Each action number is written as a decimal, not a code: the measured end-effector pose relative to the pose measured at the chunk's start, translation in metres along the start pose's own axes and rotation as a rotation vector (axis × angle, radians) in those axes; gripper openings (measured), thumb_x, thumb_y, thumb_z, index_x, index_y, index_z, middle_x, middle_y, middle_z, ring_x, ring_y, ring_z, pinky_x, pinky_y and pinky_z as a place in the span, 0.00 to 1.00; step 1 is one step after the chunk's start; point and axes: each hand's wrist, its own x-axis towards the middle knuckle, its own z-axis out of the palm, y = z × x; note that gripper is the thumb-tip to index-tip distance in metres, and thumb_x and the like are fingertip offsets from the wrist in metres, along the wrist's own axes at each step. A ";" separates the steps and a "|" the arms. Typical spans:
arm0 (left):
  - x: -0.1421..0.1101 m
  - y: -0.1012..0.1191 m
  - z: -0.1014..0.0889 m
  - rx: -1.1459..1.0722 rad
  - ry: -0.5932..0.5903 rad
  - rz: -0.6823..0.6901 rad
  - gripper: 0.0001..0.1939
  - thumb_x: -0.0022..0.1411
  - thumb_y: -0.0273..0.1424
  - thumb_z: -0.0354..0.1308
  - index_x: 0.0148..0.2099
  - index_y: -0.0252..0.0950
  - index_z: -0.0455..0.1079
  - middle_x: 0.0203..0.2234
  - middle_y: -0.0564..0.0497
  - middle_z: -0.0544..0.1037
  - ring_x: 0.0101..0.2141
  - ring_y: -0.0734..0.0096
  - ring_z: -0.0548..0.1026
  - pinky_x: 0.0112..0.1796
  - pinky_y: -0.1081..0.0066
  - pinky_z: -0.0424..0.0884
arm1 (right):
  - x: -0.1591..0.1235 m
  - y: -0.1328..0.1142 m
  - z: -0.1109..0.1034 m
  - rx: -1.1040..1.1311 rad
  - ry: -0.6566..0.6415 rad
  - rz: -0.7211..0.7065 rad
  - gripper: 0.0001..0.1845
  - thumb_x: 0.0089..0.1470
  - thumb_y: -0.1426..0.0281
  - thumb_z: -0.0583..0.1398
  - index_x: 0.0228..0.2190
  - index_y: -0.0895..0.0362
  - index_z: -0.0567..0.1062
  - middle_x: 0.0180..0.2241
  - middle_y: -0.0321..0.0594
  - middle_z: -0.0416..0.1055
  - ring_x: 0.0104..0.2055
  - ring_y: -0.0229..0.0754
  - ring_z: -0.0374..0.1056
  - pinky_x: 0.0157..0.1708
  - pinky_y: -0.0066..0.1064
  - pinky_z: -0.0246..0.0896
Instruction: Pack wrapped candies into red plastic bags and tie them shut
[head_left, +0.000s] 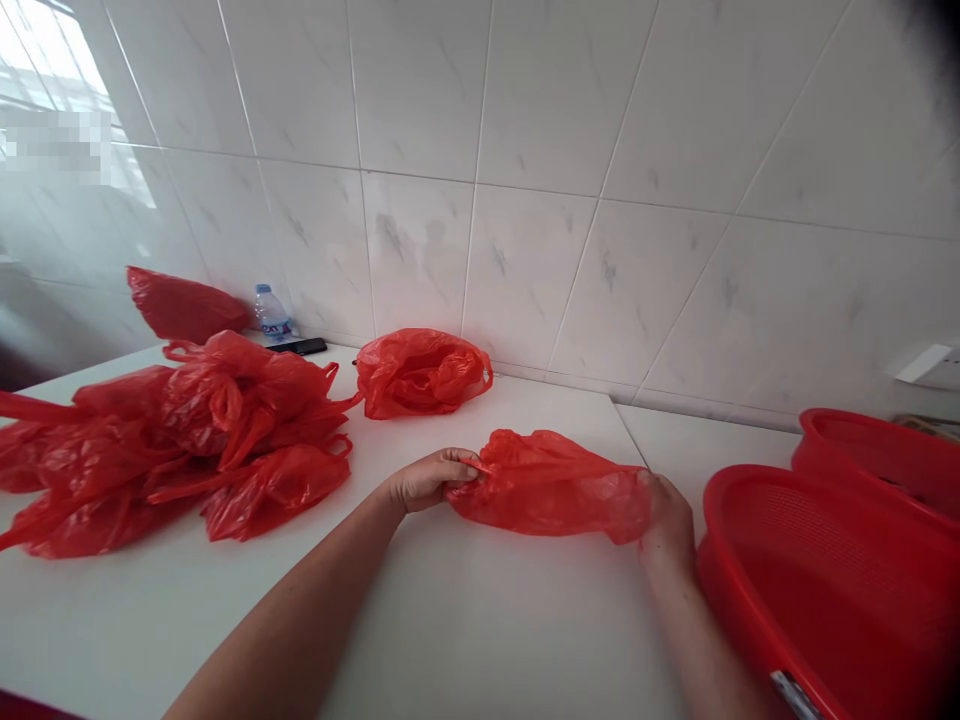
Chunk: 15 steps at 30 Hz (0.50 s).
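Observation:
Between my two hands a thin red plastic bag (551, 490) is stretched sideways just over the white table. My left hand (435, 480) pinches its left end, thumb and fingers closed on the film. At the other end my right hand (667, 515) grips the bag, its fingers partly hidden behind the plastic. Another red plastic bag (424, 375), crumpled and bulging, lies behind near the wall. To the left spreads a heap of red plastic bags (247, 400) with their handles sticking out.
Two red plastic baskets (739, 510) stand at the right, close to my right forearm. Against the wall at the back left are a water bottle (271, 312), a black phone (304, 346) and a further red bag (184, 308). A tiled wall (540, 270) bounds the white table (480, 620).

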 end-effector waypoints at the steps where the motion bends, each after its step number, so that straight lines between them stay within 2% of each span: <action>1: 0.000 0.000 -0.001 -0.012 -0.015 0.001 0.10 0.46 0.33 0.66 0.26 0.31 0.71 0.13 0.59 0.57 0.16 0.82 0.56 0.21 0.77 0.55 | 0.001 -0.001 0.000 0.052 -0.003 0.025 0.17 0.41 0.55 0.59 0.23 0.56 0.66 0.18 0.33 0.63 0.19 0.37 0.60 0.18 0.28 0.57; 3: 0.002 -0.001 -0.003 -0.051 -0.004 0.042 0.15 0.51 0.41 0.62 0.28 0.32 0.72 0.13 0.61 0.52 0.16 0.82 0.54 0.21 0.77 0.56 | -0.002 -0.008 0.002 0.084 -0.037 0.039 0.16 0.40 0.56 0.60 0.26 0.56 0.67 0.21 0.35 0.66 0.22 0.39 0.63 0.22 0.31 0.61; 5: 0.006 -0.002 -0.003 -0.091 0.042 0.099 0.18 0.55 0.45 0.58 0.34 0.33 0.73 0.15 0.61 0.50 0.17 0.81 0.54 0.23 0.77 0.59 | -0.012 -0.021 0.004 -0.080 -0.056 -0.109 0.18 0.44 0.58 0.59 0.35 0.57 0.69 0.32 0.41 0.70 0.32 0.45 0.68 0.31 0.37 0.66; 8: 0.012 -0.004 -0.001 -0.145 0.130 0.142 0.19 0.57 0.45 0.56 0.42 0.35 0.72 0.17 0.60 0.50 0.18 0.79 0.58 0.25 0.76 0.62 | -0.042 -0.044 0.008 -0.425 0.064 -0.611 0.20 0.48 0.63 0.59 0.44 0.56 0.70 0.47 0.48 0.66 0.51 0.54 0.62 0.47 0.48 0.60; 10: 0.013 -0.005 0.002 -0.180 0.160 0.151 0.21 0.57 0.45 0.56 0.46 0.35 0.71 0.17 0.60 0.51 0.18 0.79 0.59 0.25 0.75 0.64 | -0.066 -0.054 0.011 -0.492 0.088 -0.921 0.16 0.50 0.68 0.59 0.43 0.56 0.71 0.47 0.48 0.66 0.52 0.53 0.61 0.51 0.49 0.57; 12: 0.013 -0.006 0.006 -0.197 0.147 0.161 0.21 0.58 0.44 0.56 0.47 0.35 0.71 0.18 0.60 0.53 0.18 0.80 0.59 0.25 0.75 0.64 | -0.087 -0.057 0.016 -0.456 -0.048 -1.079 0.14 0.52 0.73 0.58 0.42 0.54 0.71 0.43 0.46 0.68 0.49 0.50 0.63 0.50 0.46 0.59; 13: 0.013 -0.007 0.008 -0.199 0.127 0.165 0.21 0.58 0.44 0.56 0.47 0.35 0.71 0.18 0.60 0.54 0.18 0.80 0.59 0.25 0.76 0.64 | -0.094 -0.055 0.020 -0.438 -0.154 -1.098 0.14 0.53 0.75 0.56 0.43 0.53 0.70 0.42 0.45 0.69 0.48 0.49 0.64 0.49 0.45 0.60; 15: 0.010 -0.008 0.015 -0.188 0.057 0.151 0.21 0.59 0.44 0.56 0.47 0.34 0.71 0.18 0.59 0.57 0.19 0.80 0.60 0.24 0.76 0.64 | -0.102 -0.047 0.028 -0.438 -0.354 -1.023 0.14 0.56 0.75 0.53 0.44 0.52 0.70 0.44 0.44 0.68 0.50 0.48 0.63 0.49 0.45 0.60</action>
